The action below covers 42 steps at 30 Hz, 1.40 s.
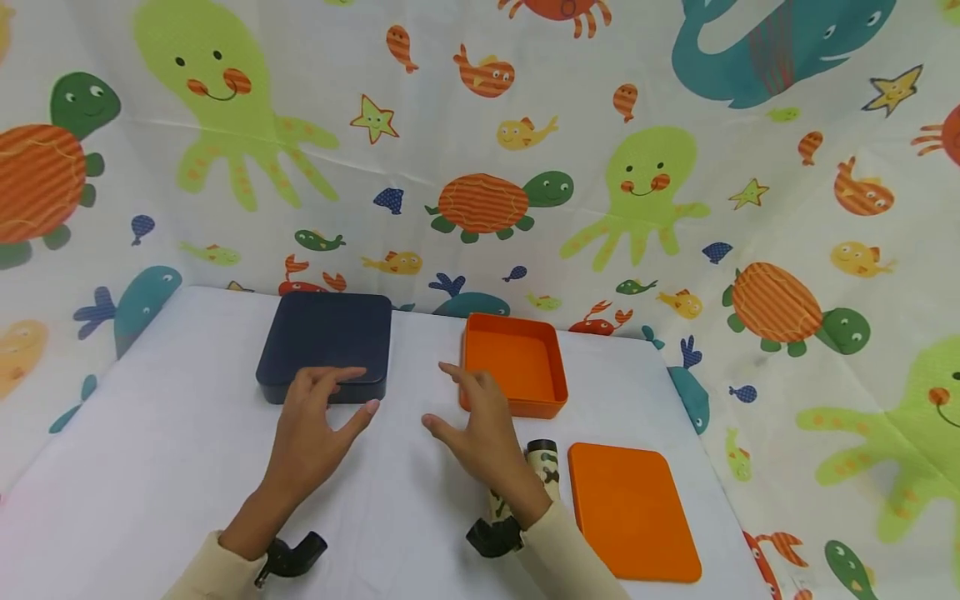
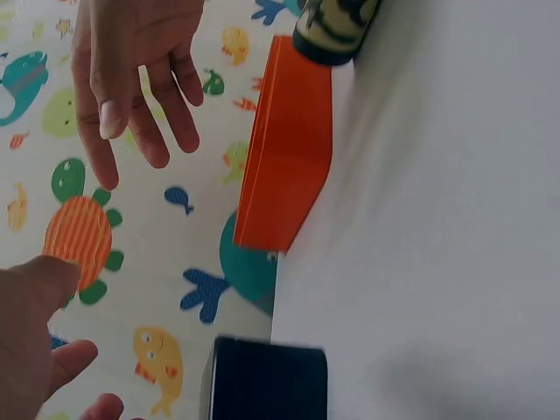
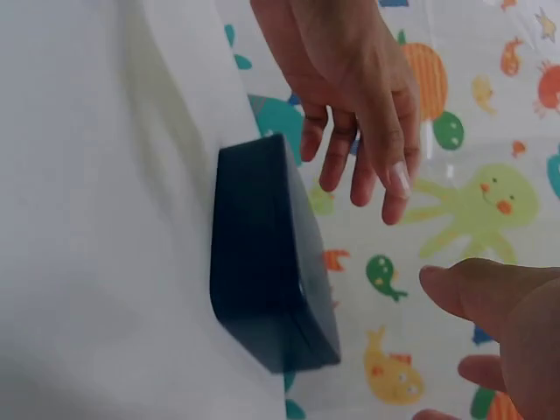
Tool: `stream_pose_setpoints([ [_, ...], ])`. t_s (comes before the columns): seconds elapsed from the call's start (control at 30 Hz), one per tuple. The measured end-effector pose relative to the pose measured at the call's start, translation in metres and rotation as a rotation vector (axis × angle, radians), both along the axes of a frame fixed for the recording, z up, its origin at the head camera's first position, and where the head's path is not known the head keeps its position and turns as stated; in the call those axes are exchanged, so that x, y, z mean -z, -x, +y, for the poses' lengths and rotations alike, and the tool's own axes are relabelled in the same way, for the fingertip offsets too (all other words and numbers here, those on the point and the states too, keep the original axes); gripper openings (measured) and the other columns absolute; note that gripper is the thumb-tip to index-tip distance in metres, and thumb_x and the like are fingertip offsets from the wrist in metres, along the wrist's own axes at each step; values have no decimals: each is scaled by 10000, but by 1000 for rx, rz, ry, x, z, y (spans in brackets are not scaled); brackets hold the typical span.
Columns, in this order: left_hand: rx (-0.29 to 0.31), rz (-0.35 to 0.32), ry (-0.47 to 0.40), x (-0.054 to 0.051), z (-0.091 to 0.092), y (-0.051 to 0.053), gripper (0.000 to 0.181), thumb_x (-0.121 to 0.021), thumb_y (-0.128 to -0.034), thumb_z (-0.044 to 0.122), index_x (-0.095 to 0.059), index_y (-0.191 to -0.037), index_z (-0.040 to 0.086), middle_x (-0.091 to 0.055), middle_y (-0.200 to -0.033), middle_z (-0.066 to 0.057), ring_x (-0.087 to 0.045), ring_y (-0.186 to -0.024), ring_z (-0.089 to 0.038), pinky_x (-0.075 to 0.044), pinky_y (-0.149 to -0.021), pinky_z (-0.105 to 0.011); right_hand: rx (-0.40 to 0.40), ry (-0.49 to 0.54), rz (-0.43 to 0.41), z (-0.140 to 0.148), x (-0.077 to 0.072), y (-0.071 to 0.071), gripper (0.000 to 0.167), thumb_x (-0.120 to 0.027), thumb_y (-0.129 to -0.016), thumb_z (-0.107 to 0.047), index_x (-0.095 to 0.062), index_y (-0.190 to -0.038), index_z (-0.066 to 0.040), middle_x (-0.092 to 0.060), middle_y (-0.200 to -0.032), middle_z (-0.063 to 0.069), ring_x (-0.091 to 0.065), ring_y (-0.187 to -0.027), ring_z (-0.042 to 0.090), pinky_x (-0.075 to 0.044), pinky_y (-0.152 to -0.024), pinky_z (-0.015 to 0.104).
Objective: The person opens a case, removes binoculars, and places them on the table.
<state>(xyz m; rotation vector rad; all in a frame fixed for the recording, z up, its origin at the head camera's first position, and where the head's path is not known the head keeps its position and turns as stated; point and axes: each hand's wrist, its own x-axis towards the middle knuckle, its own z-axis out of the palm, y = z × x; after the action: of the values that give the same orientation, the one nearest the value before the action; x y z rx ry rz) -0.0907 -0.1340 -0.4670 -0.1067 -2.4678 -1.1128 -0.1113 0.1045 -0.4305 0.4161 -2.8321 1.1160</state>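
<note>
My left hand (image 1: 311, 437) is held in front of the closed dark blue box (image 1: 330, 337), thumb and fingers spread, holding nothing; whether a fingertip touches the box is unclear. Opposite it, my right hand (image 1: 486, 429) has its thumb and fingers apart and empty, left of and in front of the open orange box (image 1: 517, 358). In the left wrist view, the left hand (image 2: 39, 337) is at lower left and the right hand (image 2: 140, 70) at the top. The right wrist view shows the left hand (image 3: 354, 87) above the dark box (image 3: 262, 254).
A camouflage-patterned cylinder (image 1: 547, 467) lies on the white table (image 1: 405, 517), partly hidden by the right wrist. To its right lies a flat orange panel (image 1: 633, 508). Behind the table hangs a cloth (image 1: 450, 125) printed with sea animals.
</note>
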Motion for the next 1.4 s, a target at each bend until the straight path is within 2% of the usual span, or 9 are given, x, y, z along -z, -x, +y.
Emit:
stream_pose_setpoints([
  [0.13,-29,25,13,-4,-21,7,513,-866,-895,244,-692,-1356,101,-589,-1267,-209,-561,-1106,-326,-472,-838,-486,-41,-20,-8,-22,-3,14,808,-839,-908,-427,-434,-1605,-362,-598,-1395,66,-578,-1251,223,-562,-1008,471],
  [0.27,-55,33,32,-6,-42,17,531,-865,-894,249,-681,-1362,78,-614,-1280,-237,-535,-1164,-403,-449,-874,-557,-57,-38,-33,-44,-5,30,874,-828,-913,-462,-363,-1642,-337,-570,-1454,74,-566,-1316,236,-550,-1065,500],
  [0.43,-80,-20,59,-5,-67,33,580,-845,-915,309,-646,-1403,67,-613,-1314,-279,-472,-1234,-479,-426,-920,-633,-34,-45,-90,-61,-2,50,904,-822,-915,-483,-328,-1657,-330,-541,-1491,79,-578,-1302,238,-572,-1057,484],
  [0.67,-107,-128,91,-1,-100,58,712,-844,-911,377,-567,-1483,55,-543,-1404,-318,-413,-1283,-519,-442,-937,-674,1,-10,-155,-79,12,81,943,-835,-905,-481,-299,-1667,-338,-502,-1506,82,-568,-1315,231,-576,-1063,455],
  [0.93,-57,-267,71,8,-134,85,848,-786,-941,499,-443,-1572,48,-457,-1446,-369,-460,-1298,-561,-490,-989,-729,33,-1,-149,-97,21,104,961,-859,-888,-459,-309,-1665,-331,-502,-1519,75,-569,-1340,221,-588,-1048,427],
  [1.07,-8,-365,-3,9,-146,95,960,-766,-938,559,-340,-1639,60,-413,-1533,-374,-453,-1358,-571,-459,-1059,-741,42,12,-161,-102,24,114,948,-866,-881,-453,-334,-1654,-319,-514,-1500,98,-616,-1290,240,-601,-1028,429],
  [1.2,34,-463,-99,10,-154,100,1063,-771,-921,593,-225,-1690,102,-357,-1635,-351,-410,-1438,-563,-413,-1117,-746,27,42,-201,-105,31,121,937,-871,-878,-437,-350,-1645,-296,-528,-1475,117,-667,-1226,263,-611,-1007,418],
  [1.27,54,-481,-121,11,-156,101,1087,-781,-913,590,-204,-1697,107,-348,-1651,-341,-410,-1449,-557,-407,-1127,-743,16,55,-222,-105,34,124,935,-875,-876,-429,-356,-1641,-288,-534,-1473,127,-675,-1217,277,-608,-1007,411],
  [1.4,83,-474,-137,9,-156,102,1060,-796,-915,554,-230,-1690,107,-364,-1650,-325,-433,-1440,-548,-421,-1127,-730,1,90,-235,-105,38,126,915,-884,-877,-389,-376,-1629,-269,-554,-1466,150,-675,-1206,306,-604,-1003,411],
])
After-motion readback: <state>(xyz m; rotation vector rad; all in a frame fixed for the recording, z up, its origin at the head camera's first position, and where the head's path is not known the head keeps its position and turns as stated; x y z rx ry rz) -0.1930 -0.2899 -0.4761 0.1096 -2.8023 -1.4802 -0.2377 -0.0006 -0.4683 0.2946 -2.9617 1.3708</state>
